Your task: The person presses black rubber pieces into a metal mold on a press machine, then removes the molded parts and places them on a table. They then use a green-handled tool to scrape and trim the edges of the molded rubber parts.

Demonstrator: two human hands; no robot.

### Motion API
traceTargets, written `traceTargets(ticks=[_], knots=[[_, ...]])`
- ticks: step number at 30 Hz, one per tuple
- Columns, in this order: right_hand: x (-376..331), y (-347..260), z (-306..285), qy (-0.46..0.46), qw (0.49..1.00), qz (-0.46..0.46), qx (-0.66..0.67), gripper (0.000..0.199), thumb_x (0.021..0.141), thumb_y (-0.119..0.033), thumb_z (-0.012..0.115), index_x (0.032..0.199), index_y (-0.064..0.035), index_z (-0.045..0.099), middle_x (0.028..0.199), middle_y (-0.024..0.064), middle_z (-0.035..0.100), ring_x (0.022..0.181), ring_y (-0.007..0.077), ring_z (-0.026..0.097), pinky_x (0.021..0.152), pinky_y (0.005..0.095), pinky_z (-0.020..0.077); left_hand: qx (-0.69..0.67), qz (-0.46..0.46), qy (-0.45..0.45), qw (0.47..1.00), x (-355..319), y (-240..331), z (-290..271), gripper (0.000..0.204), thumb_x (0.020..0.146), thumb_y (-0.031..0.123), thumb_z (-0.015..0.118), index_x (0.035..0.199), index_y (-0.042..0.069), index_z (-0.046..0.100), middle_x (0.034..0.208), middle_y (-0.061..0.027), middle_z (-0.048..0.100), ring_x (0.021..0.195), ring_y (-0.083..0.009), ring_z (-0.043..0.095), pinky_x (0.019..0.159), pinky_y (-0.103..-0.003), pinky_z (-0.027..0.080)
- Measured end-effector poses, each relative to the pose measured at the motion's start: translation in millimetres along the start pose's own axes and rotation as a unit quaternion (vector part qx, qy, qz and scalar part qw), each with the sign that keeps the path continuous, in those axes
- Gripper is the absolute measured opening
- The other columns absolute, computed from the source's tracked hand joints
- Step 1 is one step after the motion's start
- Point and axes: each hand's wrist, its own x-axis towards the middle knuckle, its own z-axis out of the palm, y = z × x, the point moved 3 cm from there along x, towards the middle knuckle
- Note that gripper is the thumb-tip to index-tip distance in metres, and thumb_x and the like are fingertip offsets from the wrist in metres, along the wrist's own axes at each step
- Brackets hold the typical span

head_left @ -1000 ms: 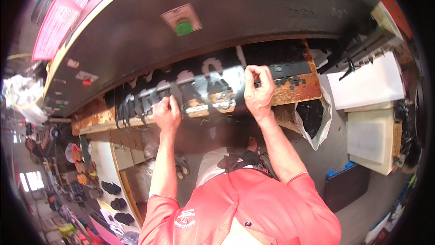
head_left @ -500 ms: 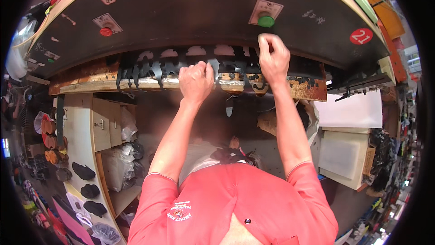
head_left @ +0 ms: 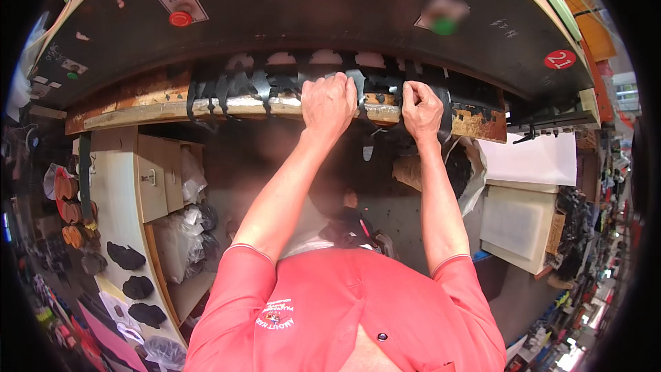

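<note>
Since half a second ago I see both hands drawn closer together: my left hand [head_left: 329, 105] has slid right along the wooden board [head_left: 227, 105], and my right hand [head_left: 421, 109] has come down from the machine face to the board's front edge. The black sheet [head_left: 289, 83] lies flat on that board, its long axis running left to right across the table, its cut edge facing me. It looks like thin, matt leather or rubber, punched through with rounded holes that leave narrow strips drooping over the edge. The board is worn, pale, scarred wood. My left grip is clenched over sheet and board edge; my right grip pinches the sheet between fingers and thumb. Above sits the dark metal machine [head_left: 330, 14] with a red button [head_left: 180, 19].
</note>
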Motion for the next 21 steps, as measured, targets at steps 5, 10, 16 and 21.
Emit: traceTargets(ticks=[5,10,16,21], knots=[[-4,3,-3,-0.026,0.999,0.008,0.017,0.012,0.096,-0.015,0.074,0.095,-0.0035,0.075,0.077,0.0105,0.068,0.062,0.0222,0.063,0.063,0.0350,0.0508,-0.020,-0.023,-0.035,0.999,-3,-2,-4,0.022,0.096,0.021,0.070,0.079,0.007,0.065,0.071,-0.0109,0.069,0.073,-0.0311,0.069,0.072,-0.047,0.046],[-8,14,-9,-0.046,0.996,0.038,0.066,0.014,0.098,-0.012,0.073,0.099,0.0011,0.075,0.077,0.0086,0.068,0.065,0.0133,0.061,0.065,0.0289,0.0500,-0.040,-0.027,-0.075,0.996,-7,-1,-8,0.020,0.096,0.018,0.070,0.081,0.007,0.064,0.077,-0.0119,0.070,0.078,-0.0321,0.068,0.074,-0.047,0.046],[-12,20,-12,-0.080,0.932,0.292,0.198,0.017,0.103,-0.016,0.073,0.104,-0.0001,0.077,0.076,-0.0059,0.062,0.071,0.0032,0.054,0.065,0.0205,0.0448,-0.077,-0.044,-0.231,0.969,1,-4,-29,0.015,0.095,0.015,0.069,0.086,0.005,0.063,0.075,-0.0160,0.069,0.076,-0.0386,0.069,0.075,-0.050,0.050],[24,-32,29,-0.091,0.981,0.075,0.152,0.013,0.097,-0.005,0.074,0.108,0.0018,0.076,0.092,0.0036,0.068,0.078,0.0078,0.059,0.070,0.0226,0.0488,-0.129,-0.045,-0.154,0.979,35,-59,-41,0.008,0.098,0.007,0.067,0.097,0.000,0.070,0.075,-0.0209,0.070,0.070,-0.0401,0.072,0.064,-0.050,0.057]])
